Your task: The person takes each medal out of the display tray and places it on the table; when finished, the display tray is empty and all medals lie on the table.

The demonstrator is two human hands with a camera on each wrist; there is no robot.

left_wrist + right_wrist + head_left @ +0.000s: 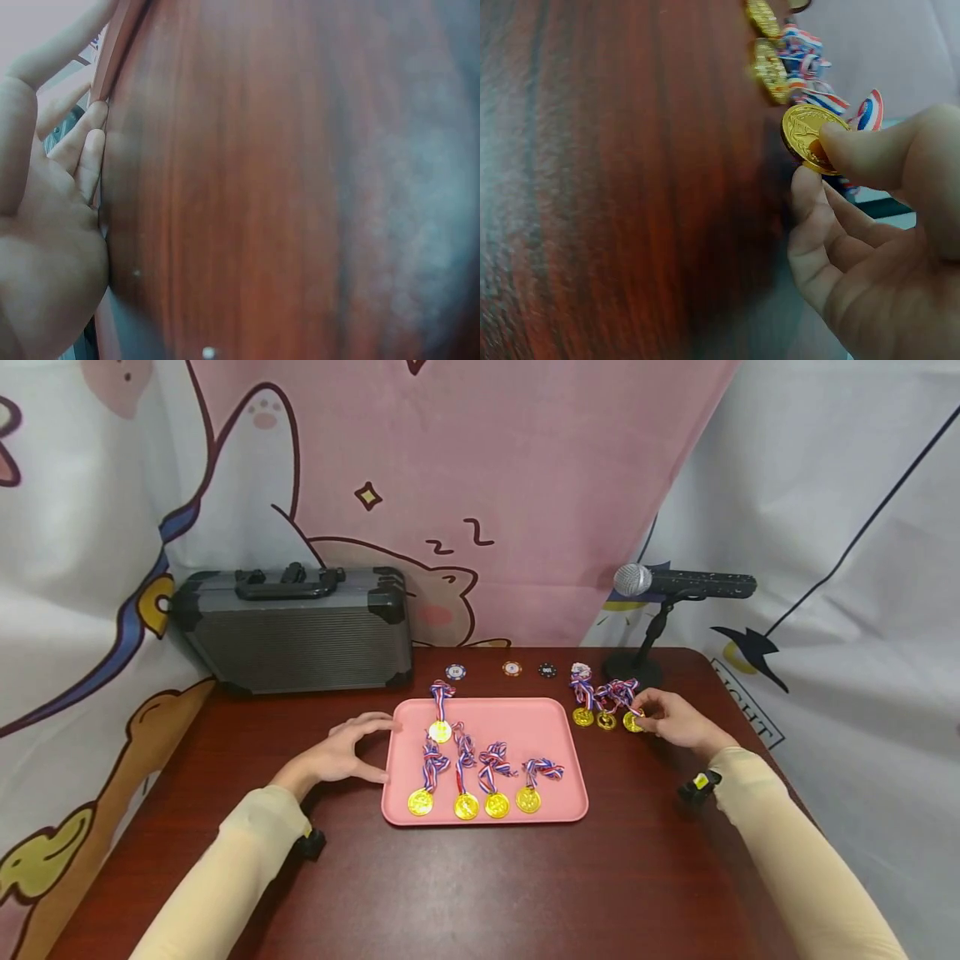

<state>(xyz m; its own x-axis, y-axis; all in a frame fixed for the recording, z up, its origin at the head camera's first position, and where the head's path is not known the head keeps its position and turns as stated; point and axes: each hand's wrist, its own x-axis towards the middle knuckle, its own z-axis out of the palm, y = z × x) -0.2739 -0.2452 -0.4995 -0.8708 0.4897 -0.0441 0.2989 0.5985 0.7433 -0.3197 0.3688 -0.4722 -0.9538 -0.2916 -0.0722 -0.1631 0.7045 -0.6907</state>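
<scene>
My right hand (677,720) pinches a gold medal (807,136) between thumb and fingertips, at the right end of a small group of medals. Its striped ribbon (868,111) trails behind it. Two more gold medals (582,717) with bunched red, white and blue ribbons lie just left of it. At the left edge of the pink tray (480,710) is my left hand (341,752), thumb and fingers spread at the rim. Several gold medals with ribbons lie in the tray, most in a row along its near side, and one medal (440,732) farther back at the left.
A dark hard case (300,643) stands at the back left. A microphone (682,583) on a stand rises at the back right, behind the medals. Three poker chips, one a black chip (547,670), lie along the back edge of the brown table (480,893).
</scene>
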